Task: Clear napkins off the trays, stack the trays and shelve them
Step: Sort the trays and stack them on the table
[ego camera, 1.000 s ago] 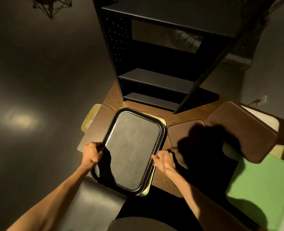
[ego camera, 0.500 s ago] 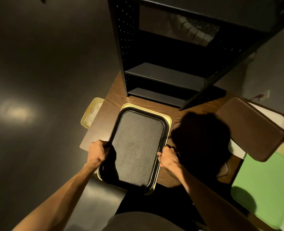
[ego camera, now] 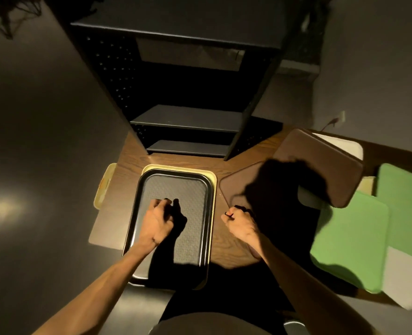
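A black tray [ego camera: 195,206] lies nested in a pale yellow tray [ego camera: 213,187] on the wooden table [ego camera: 125,180], right in front of me. My left hand [ego camera: 157,220] hovers over the black tray's middle with loosely curled fingers and holds nothing. My right hand [ego camera: 238,222] hangs over the table just right of the stack, fingers curled, empty; a dark ring shows on one finger. Behind the stack stands a black shelf unit [ego camera: 188,117] with bare shelves.
Two brown trays [ego camera: 321,165] lie upside down at the right, one over a white tray [ego camera: 342,147]. Two green trays [ego camera: 352,243] overlap at the far right edge. A yellowish tray [ego camera: 103,187] juts from under the table's left side. Dark floor surrounds it.
Both hands have let go of the tray stack's sides. The left hand moved over the black tray's middle, the right moved off to the right. The stack now lies straight on the table.
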{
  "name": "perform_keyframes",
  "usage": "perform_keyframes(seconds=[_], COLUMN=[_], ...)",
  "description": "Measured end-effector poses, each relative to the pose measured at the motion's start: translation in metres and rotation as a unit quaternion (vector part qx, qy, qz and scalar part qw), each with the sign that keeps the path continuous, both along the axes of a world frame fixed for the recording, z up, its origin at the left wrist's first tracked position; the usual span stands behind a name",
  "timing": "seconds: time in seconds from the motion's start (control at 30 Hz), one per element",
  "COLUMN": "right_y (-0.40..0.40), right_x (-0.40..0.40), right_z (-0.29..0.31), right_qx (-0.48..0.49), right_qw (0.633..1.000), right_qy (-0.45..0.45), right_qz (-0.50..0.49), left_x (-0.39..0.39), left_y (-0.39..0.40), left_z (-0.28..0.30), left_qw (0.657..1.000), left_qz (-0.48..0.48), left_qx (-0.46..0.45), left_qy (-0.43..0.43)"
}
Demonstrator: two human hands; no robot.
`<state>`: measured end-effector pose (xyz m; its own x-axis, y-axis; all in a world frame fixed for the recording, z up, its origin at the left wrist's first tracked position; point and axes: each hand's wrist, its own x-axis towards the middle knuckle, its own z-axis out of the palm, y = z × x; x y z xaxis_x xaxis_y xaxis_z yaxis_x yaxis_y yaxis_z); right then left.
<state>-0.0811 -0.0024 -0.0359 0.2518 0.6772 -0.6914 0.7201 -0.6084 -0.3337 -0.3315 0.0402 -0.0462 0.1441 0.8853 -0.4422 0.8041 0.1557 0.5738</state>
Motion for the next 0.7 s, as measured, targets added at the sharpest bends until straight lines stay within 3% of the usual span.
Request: perform_keyframes(seconds=[0.27, 0.37, 0.7], right_y=[-0.030, -0.041, -0.051], right_x=[0.093, 0.131, 0.249], right_z=[-0.001, -0.001, -0.004], right_qx=[0.007, 0.015, 0.076], right_qw=[0.993, 0.993, 0.983], right_qy=[0.051, 0.062, 0.064], right_qz=[-0.107, -0.096, -0.151], left_x=[0.117, 0.152, 0.226], left_y=[-0.008, -0.016, -0.045], left_z=[-0.003, -0.005, -0.024], left_qw=[0.994, 0.992, 0.965], left_qz=[-0.024, -0.020, 0.136], left_qx=[-0.073, -0.099, -0.218], left_qy=[-0.073, -0.072, -0.059])
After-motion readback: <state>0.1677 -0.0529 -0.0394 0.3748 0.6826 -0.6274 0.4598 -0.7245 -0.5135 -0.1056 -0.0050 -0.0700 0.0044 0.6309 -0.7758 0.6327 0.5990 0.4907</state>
